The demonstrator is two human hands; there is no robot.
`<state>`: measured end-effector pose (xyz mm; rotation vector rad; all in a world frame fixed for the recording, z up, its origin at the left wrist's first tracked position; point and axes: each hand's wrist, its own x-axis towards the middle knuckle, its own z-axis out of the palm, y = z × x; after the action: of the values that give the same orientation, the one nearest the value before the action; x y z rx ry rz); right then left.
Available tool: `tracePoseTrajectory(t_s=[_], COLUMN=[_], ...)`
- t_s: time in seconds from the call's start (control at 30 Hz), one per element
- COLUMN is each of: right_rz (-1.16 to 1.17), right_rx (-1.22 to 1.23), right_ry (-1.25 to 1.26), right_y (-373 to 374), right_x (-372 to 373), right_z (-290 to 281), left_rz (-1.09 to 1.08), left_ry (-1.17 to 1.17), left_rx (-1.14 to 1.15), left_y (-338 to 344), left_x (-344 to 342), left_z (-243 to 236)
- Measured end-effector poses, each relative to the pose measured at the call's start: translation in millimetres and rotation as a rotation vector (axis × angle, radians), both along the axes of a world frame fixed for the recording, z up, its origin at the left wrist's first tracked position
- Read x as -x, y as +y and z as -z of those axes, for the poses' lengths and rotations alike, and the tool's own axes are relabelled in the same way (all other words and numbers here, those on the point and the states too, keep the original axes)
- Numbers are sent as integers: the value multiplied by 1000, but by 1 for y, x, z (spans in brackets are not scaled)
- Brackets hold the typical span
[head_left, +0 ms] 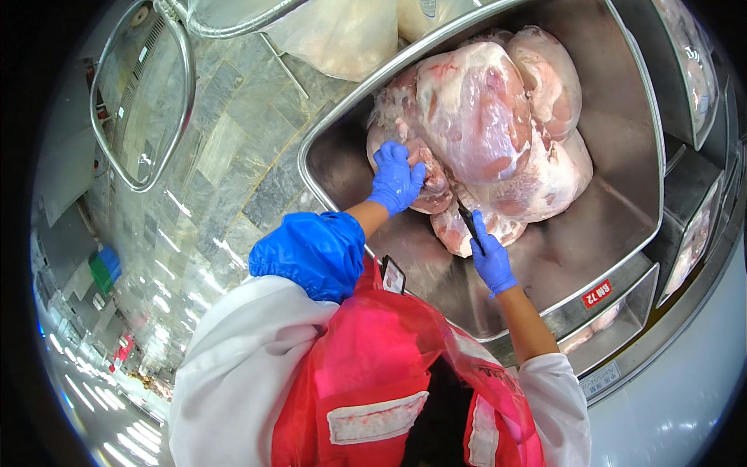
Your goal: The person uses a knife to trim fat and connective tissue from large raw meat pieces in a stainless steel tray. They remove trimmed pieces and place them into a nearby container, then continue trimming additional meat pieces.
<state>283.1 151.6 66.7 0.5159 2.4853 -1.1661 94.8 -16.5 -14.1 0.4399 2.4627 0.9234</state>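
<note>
Several large raw cuts of pink meat with pale fat [475,117] lie heaped in a deep stainless steel tub [576,241]. My left hand [395,179], in a blue glove, has its fingers curled onto a darker red piece of meat [436,191] at the heap's left side. My right hand [492,261], gloved too, is closed around a black-handled knife [468,221] pointing up and left. Its front end meets the meat just right of that piece, and little of the blade shows. Below it sits a smaller cut of meat [451,233].
The tub's rolled rim [323,128] runs between my body and the meat. More steel bins [692,222] with meat stand along the right. At upper left, a metal hoop frame [187,86] and a pale bag [334,39] stand over the tiled floor [233,140].
</note>
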Motion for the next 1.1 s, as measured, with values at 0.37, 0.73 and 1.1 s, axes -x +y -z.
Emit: tracePoseTrajectory(t_s=[0.37, 0.73, 1.1], right_rz=[-472, -520, -177], right_rx=[-110, -156, -186], right_ry=[-302, -541, -385], right_y=[12, 27, 2], right_x=[188, 261, 61], right_z=[-133, -159, -59], left_rz=[14, 148, 156], left_ry=[28, 129, 155], left_rx=[52, 93, 76], left_y=[-2, -8, -7], left_x=[-2, -9, -11], left_z=[-2, 33, 35])
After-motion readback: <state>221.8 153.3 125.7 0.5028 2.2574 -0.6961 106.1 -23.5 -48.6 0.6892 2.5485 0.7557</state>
